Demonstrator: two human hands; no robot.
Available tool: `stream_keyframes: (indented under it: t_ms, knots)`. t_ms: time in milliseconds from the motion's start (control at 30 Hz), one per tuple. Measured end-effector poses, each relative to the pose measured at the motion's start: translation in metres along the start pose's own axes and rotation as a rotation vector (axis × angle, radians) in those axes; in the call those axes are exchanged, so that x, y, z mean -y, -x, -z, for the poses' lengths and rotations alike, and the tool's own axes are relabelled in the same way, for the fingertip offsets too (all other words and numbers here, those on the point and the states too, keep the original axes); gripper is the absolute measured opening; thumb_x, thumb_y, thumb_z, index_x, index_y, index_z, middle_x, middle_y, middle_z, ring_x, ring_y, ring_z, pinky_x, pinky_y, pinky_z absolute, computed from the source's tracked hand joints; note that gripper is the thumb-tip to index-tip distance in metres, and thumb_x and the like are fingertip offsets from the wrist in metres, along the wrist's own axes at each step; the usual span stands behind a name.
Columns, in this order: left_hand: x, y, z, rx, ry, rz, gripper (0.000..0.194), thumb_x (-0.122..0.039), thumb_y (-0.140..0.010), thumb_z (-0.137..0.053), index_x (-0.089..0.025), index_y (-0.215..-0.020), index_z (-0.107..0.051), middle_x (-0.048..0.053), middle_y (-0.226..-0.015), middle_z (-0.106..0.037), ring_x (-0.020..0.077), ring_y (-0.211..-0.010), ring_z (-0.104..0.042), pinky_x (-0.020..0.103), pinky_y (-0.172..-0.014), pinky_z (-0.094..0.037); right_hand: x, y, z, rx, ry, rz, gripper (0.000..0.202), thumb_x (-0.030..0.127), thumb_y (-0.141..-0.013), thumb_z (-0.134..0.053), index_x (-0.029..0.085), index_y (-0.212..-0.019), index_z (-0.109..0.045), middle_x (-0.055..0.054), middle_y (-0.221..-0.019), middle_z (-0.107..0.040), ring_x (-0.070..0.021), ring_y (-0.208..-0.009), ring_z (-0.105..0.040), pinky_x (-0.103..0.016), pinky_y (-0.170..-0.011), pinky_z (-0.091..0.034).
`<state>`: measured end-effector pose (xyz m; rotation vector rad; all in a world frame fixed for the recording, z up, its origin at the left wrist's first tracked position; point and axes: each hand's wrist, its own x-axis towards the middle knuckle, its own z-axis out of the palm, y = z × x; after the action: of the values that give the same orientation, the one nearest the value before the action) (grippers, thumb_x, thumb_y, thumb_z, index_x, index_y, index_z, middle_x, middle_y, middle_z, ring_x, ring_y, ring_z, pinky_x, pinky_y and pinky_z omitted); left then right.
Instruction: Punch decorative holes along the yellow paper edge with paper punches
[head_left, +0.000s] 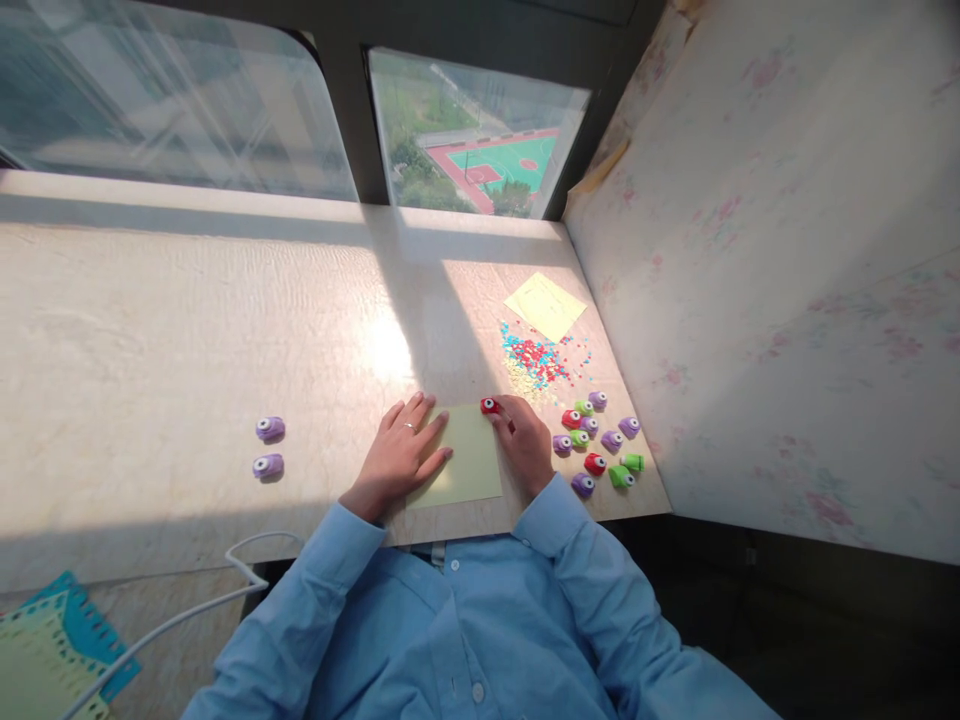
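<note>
A pale yellow sheet of paper (469, 465) lies near the table's front edge. My left hand (401, 450) rests flat on its left part, fingers spread, with a ring on one finger. At the sheet's upper right corner, my right hand (523, 440) grips a small red craft punch (490, 405) that has a white and black round top. Whether the paper sits inside the punch's slot is too small to tell. Right of that hand lies a group of similar punches in purple (612, 440), green (622, 477) and red (595, 463).
Two purple punches (268, 466) stand at the left. Blue, red and yellow paper bits (534, 360) lie beyond my right hand, beside another yellow sheet (546, 306). A white cable (180, 608) and punched sheets (67, 640) are at lower left. A papered wall (757, 330) bounds the right.
</note>
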<state>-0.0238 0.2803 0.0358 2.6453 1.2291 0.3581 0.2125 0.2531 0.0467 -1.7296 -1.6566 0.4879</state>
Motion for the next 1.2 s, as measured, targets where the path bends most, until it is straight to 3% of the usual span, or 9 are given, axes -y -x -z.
stream_keyframes:
  t_ms: [333,500,800,1200]
  knots:
    - [-0.002,0.000,0.000,-0.024,-0.014,0.002,0.050,-0.047,-0.098,-0.052,-0.018,-0.137,-0.060,0.020,-0.154,-0.045,0.0358,-0.146,-0.038,0.056,-0.118,-0.032,-0.017,0.010,0.002,0.005,-0.108,0.109,0.025,0.026,-0.098,-0.054,0.024,-0.116,-0.072,-0.008,-0.116,-0.072,-0.0229,-0.105,-0.068,-0.034,-0.090,-0.055]
    - [-0.002,0.001,0.001,-0.020,0.016,0.009,0.050,-0.048,-0.097,-0.052,-0.019,-0.137,-0.060,0.018,-0.155,-0.043,0.0356,-0.146,-0.037,0.056,-0.118,-0.032,-0.019,0.013,0.000,-0.063,-0.164,0.134,0.026,0.026,-0.098,-0.056,0.025,-0.118,-0.073,-0.008,-0.118,-0.072,-0.0223,-0.108,-0.068,-0.035,-0.094,-0.055]
    - [-0.001,0.001,0.004,-0.029,-0.004,-0.013,0.048,-0.048,-0.097,-0.052,-0.021,-0.136,-0.060,0.018,-0.154,-0.044,0.0353,-0.145,-0.038,0.057,-0.116,-0.034,-0.012,0.012,0.001,-0.119,-0.138,0.098,0.019,0.025,-0.097,-0.060,0.022,-0.106,-0.076,-0.007,-0.096,-0.069,-0.0189,-0.085,-0.067,-0.028,-0.071,-0.055]
    - [-0.001,-0.001,0.007,-0.029,0.035,-0.005,0.048,-0.046,-0.096,-0.055,-0.021,-0.136,-0.060,0.018,-0.153,-0.045,0.0339,-0.146,-0.037,0.056,-0.116,-0.034,-0.007,0.007,0.001,-0.061,-0.097,0.049,0.019,0.027,-0.100,-0.057,0.023,-0.109,-0.073,-0.006,-0.100,-0.071,-0.0183,-0.091,-0.067,-0.028,-0.078,-0.054]
